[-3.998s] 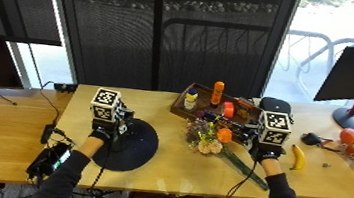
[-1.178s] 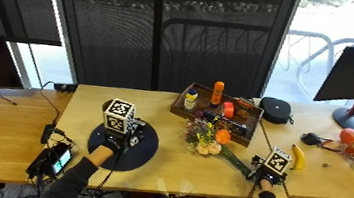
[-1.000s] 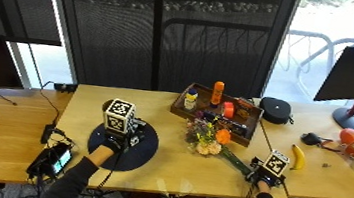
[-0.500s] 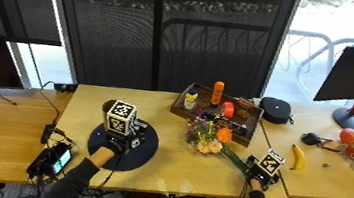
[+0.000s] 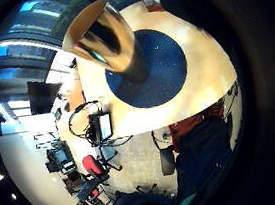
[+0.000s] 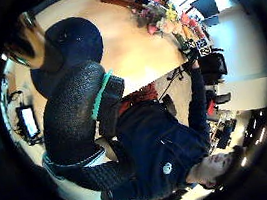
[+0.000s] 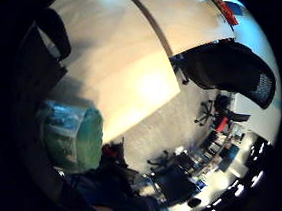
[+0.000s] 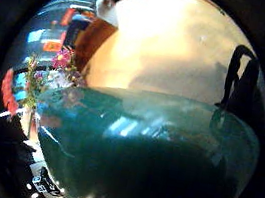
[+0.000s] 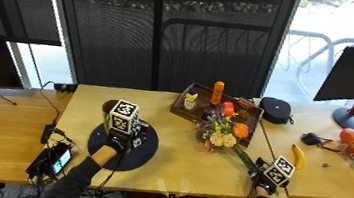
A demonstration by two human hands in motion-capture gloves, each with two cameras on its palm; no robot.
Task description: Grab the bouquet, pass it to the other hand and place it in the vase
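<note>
The right hand (image 9: 268,178) is down at the worktop's near edge, at the lower end of the bouquet (image 9: 227,133). Its thumb-side palm view is filled by the green wrap (image 8: 154,153), so the wrap is right against the palm, but I cannot tell whether the fingers have closed round it. The left hand (image 9: 119,134) is over the round dark mat (image 9: 140,153), beside the vase (image 9: 109,107) standing on that mat; its thumb (image 6: 72,114) curls in the palm view, yet whether it holds the vase I cannot tell either.

Taking things by size: the wooden worktop (image 9: 176,164) carries everything. The mat sits toward the near left part of it. A wooden tray (image 9: 195,112) of bottles stands toward the far edge. The bouquet lies on its side between tray and near edge, blooms pointing at the tray, stem end by the right hand. The metal vase (image 5: 107,38) is upright, mouth open. A banana (image 9: 299,157) lies just beside the right hand, toward the right edge.

This looks like the first step, the pick-up. Next the right hand needs to grip the wrapped stems, lift the bouquet off the worktop, and carry it left across the worktop for the handover.
</note>
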